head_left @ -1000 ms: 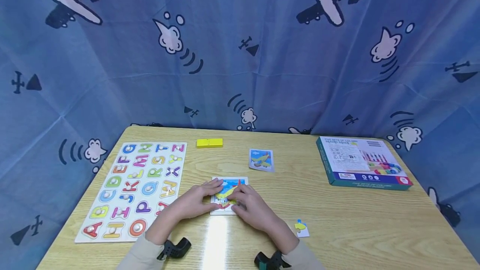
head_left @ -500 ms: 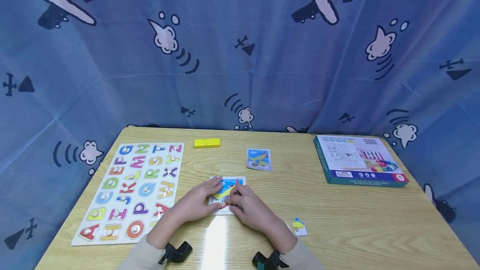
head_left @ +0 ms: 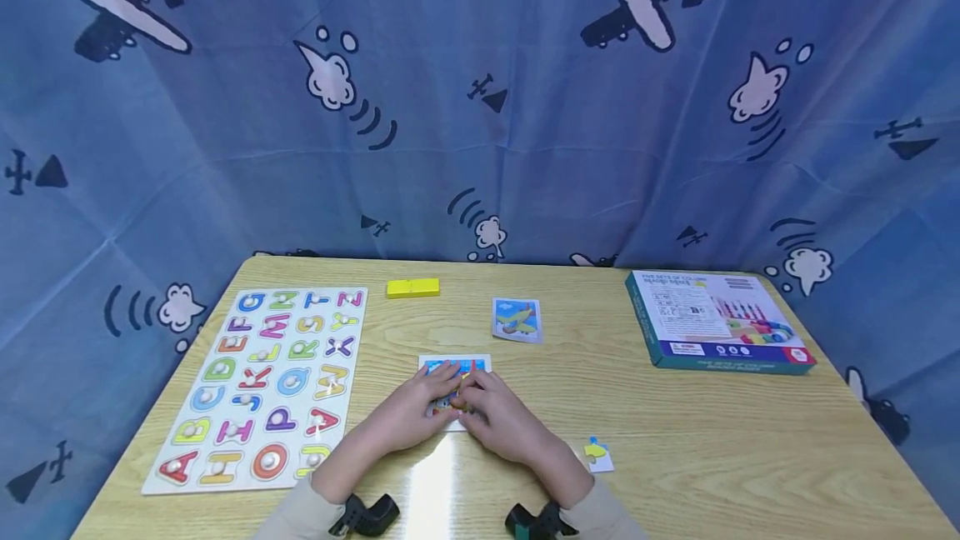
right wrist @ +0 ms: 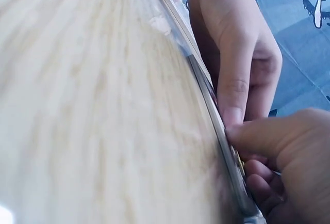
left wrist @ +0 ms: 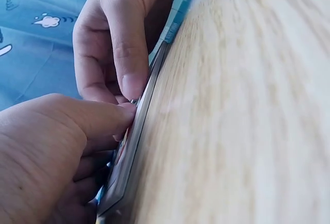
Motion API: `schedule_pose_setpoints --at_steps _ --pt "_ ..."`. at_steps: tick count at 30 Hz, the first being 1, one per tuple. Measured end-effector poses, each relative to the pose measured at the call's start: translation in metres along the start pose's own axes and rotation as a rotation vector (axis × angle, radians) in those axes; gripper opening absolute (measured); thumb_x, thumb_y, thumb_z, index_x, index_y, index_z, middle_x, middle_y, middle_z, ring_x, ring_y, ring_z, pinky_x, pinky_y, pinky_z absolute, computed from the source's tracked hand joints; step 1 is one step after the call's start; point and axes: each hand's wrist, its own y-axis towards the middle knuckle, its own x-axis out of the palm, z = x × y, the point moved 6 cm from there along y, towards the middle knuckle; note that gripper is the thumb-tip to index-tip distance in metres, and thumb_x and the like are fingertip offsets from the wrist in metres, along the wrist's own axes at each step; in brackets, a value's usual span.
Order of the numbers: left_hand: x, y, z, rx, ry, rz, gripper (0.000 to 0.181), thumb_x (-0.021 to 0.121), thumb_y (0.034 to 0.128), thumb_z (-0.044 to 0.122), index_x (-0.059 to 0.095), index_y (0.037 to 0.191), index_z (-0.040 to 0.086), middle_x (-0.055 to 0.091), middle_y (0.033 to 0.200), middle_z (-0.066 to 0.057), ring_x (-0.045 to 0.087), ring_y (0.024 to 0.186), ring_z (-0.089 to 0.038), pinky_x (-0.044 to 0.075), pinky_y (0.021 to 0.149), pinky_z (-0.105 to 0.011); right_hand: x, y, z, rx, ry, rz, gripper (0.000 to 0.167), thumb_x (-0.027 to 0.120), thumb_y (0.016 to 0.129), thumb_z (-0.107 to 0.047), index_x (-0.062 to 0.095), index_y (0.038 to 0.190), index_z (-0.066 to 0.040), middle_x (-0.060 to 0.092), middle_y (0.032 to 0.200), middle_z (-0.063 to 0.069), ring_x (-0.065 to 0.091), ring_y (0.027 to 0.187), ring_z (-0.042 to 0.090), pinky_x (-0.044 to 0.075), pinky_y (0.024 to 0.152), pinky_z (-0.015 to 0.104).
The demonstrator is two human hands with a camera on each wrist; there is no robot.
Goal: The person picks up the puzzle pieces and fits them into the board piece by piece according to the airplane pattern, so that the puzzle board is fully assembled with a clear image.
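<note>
A small square jigsaw puzzle [head_left: 455,427] with a white border and a plane picture lies on the table. My left hand [head_left: 408,413] rests on its left side, fingers stretched over the picture. My right hand [head_left: 501,411] has its fingers curled at the puzzle's right half and seems to pinch a puzzle piece, mostly hidden under the fingertips. In the left wrist view the two thumbs meet at the near edge of the puzzle board [left wrist: 135,141]. A loose puzzle piece [head_left: 598,455], yellow, blue and white, lies beside my right forearm.
At left lies a white alphabet board [head_left: 258,357] with knobbed letters. A yellow block [head_left: 413,287] sits near the back edge. A plane picture card [head_left: 517,321] lies behind the puzzle. A flat boxed set [head_left: 720,319] stands at the back right.
My left hand has shifted rightwards and its fingers cover more of the picture, closer to the right hand. My right hand stays at the puzzle. The head view has shifted slightly.
</note>
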Motion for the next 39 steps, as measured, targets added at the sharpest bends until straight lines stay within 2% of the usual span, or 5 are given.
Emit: schedule_pose_setpoints --at_steps 6,11,25,28,39 --pt "0.001 -0.001 -0.003 0.015 -0.026 0.021 0.051 0.063 0.0913 0.024 0.050 0.136 0.002 0.039 0.149 -0.010 0.030 0.141 -0.025 0.018 0.118 -0.048 -0.007 -0.005 0.006 0.073 0.126 -0.058 0.028 0.064 0.090 -0.018 0.066 0.116 -0.010 0.059 0.118 0.002 0.055 0.112 0.019 0.047 0.096 0.039" --pt "0.001 -0.001 -0.004 0.002 -0.030 0.023 0.052 0.063 0.0913 0.026 0.050 0.136 0.003 0.038 0.149 -0.009 0.031 0.141 -0.025 0.019 0.118 -0.048 -0.021 -0.015 0.007 0.087 0.140 -0.082 0.036 0.065 0.089 -0.018 0.061 0.123 -0.009 0.059 0.127 0.005 0.054 0.120 0.023 0.044 0.102 0.045" --pt "0.000 -0.001 -0.003 -0.010 -0.041 0.026 0.052 0.064 0.0900 0.023 0.050 0.136 0.002 0.039 0.148 -0.009 0.031 0.141 -0.024 0.018 0.118 -0.046 -0.065 -0.082 0.032 0.214 0.025 -0.036 0.042 0.066 0.088 -0.033 0.059 0.125 -0.014 0.060 0.124 -0.004 0.056 0.117 0.021 0.047 0.098 0.043" --pt "0.000 -0.001 -0.003 -0.016 -0.048 0.025 0.053 0.064 0.0901 0.023 0.050 0.136 0.002 0.039 0.149 -0.009 0.031 0.141 -0.023 0.017 0.119 -0.046 -0.073 -0.098 0.036 0.247 0.009 -0.027 0.042 0.066 0.088 -0.036 0.059 0.125 -0.016 0.060 0.123 -0.007 0.058 0.114 0.019 0.050 0.094 0.038" --pt "0.000 -0.001 -0.003 -0.026 -0.040 0.020 0.054 0.064 0.0904 0.024 0.048 0.137 0.003 0.039 0.149 -0.010 0.031 0.141 -0.023 0.017 0.119 -0.045 -0.086 -0.140 0.056 0.349 -0.076 0.011 0.041 0.066 0.086 -0.043 0.060 0.123 -0.025 0.057 0.119 -0.016 0.055 0.110 0.009 0.050 0.092 0.028"
